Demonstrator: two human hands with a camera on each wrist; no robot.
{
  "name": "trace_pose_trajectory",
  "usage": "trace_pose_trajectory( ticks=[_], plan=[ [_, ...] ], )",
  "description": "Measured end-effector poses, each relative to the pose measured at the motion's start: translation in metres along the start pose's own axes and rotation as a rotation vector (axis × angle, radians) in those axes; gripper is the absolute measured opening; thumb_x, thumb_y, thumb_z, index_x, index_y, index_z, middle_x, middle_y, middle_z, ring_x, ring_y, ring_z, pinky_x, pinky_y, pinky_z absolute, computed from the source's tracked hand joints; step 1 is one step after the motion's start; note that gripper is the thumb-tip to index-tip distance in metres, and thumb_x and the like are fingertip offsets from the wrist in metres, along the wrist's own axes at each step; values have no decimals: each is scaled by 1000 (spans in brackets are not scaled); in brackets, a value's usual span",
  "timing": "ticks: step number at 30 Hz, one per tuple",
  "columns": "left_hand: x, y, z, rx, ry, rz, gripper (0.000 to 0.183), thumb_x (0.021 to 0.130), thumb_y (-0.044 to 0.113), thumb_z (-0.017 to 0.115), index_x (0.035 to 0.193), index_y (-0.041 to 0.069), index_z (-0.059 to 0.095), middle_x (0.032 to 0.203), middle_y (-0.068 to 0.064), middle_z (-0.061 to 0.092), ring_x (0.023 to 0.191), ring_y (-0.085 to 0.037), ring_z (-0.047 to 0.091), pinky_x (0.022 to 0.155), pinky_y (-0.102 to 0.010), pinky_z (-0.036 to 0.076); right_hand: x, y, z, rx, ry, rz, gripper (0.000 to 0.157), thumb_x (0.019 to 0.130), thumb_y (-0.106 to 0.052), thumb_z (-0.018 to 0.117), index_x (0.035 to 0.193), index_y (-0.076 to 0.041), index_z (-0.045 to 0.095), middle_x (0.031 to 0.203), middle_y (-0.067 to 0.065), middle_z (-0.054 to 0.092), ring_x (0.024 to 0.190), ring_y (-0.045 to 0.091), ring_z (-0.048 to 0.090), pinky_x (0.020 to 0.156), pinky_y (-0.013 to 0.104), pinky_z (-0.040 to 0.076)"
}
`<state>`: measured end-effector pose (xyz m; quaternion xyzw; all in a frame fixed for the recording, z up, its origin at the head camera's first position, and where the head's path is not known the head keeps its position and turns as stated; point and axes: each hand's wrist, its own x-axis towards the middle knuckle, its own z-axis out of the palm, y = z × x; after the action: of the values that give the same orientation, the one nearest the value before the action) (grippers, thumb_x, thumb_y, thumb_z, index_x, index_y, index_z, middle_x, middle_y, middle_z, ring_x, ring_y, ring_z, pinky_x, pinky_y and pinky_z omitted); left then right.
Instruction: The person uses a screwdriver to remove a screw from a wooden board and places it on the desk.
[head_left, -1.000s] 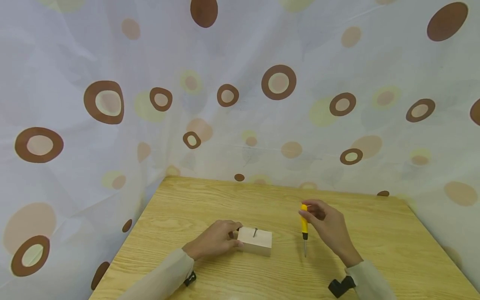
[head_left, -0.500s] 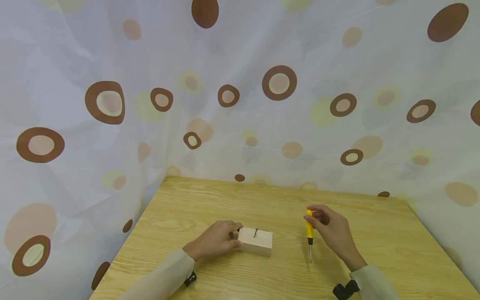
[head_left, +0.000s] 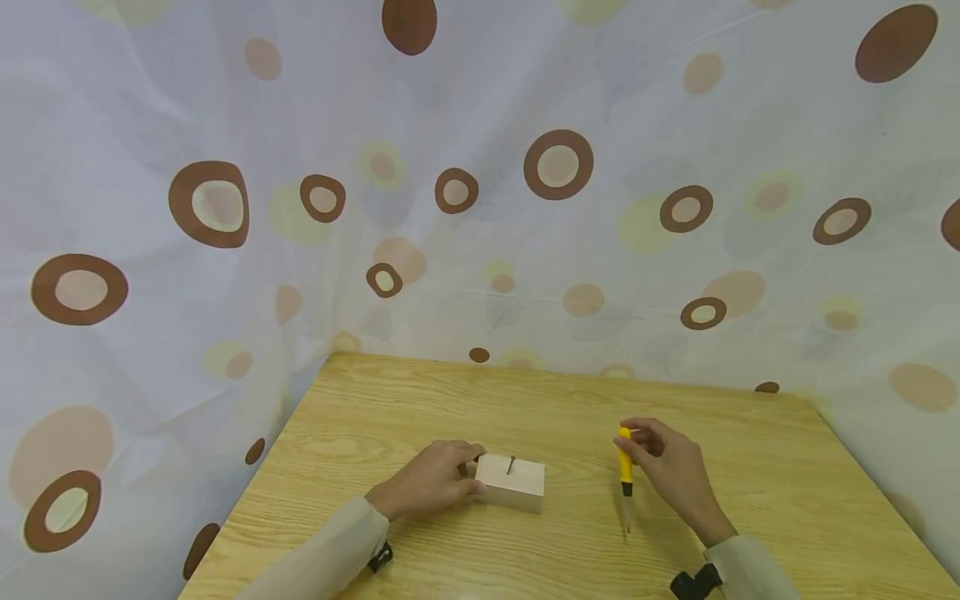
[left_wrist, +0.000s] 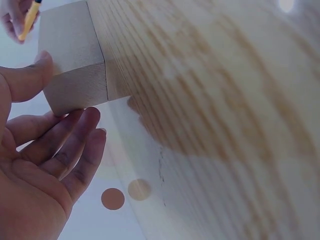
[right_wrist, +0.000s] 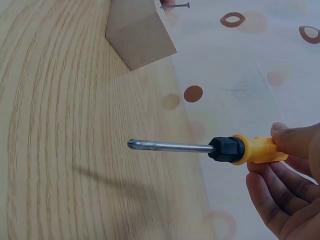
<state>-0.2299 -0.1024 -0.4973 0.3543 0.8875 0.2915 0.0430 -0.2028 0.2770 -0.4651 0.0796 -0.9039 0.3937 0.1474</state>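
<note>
A pale wooden block (head_left: 512, 483) lies flat on the table, and a screw (head_left: 512, 465) stands up from its top face. Thumb and fingers of my left hand (head_left: 433, 479) grip the block's left end; the left wrist view shows the thumb on one side of the block (left_wrist: 75, 45) and fingertips on the other. To the right of the block, my right hand (head_left: 670, 467) pinches a yellow-handled screwdriver (head_left: 626, 462) by its upper handle. Its metal shaft points down, with the tip (right_wrist: 132, 144) above the tabletop and apart from the block.
The wood-grain table (head_left: 420, 400) reaches back to a white curtain (head_left: 480, 242) with brown and beige circles, which also hangs along both sides. A black wrist strap (head_left: 695, 581) sits at the right sleeve, and another (head_left: 380, 557) at the left.
My right hand has moved a little to the right and lower, carrying the screwdriver farther from the block. My left hand and the block have stayed in place.
</note>
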Motion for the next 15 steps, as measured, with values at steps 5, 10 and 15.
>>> trace_pose_trajectory(
  ticks=[5,10,15],
  plan=[
    [-1,2,-1,5,-3,4,60,97,38,72,142,0,59,132,-8,67,93,-4,66,78,-20,55,-1,5,2,2,-19,32,35,97,-35,74,123,-12,71,96,3,72,77,13,70,67,26,57],
    [-1,5,-3,9,5,0,59,97,37,73,141,-1,60,132,-8,67,93,-4,66,78,-21,55,-2,9,4,-16,-31,33,36,97,-34,74,123,-10,71,97,3,72,77,13,69,67,25,56],
    [0,5,-3,14,4,-3,59,97,37,73,141,0,60,134,-8,67,94,-5,66,79,-21,55,-6,13,7,-36,-40,45,40,97,-36,74,123,-6,71,98,4,72,78,13,68,67,25,55]
  ],
)
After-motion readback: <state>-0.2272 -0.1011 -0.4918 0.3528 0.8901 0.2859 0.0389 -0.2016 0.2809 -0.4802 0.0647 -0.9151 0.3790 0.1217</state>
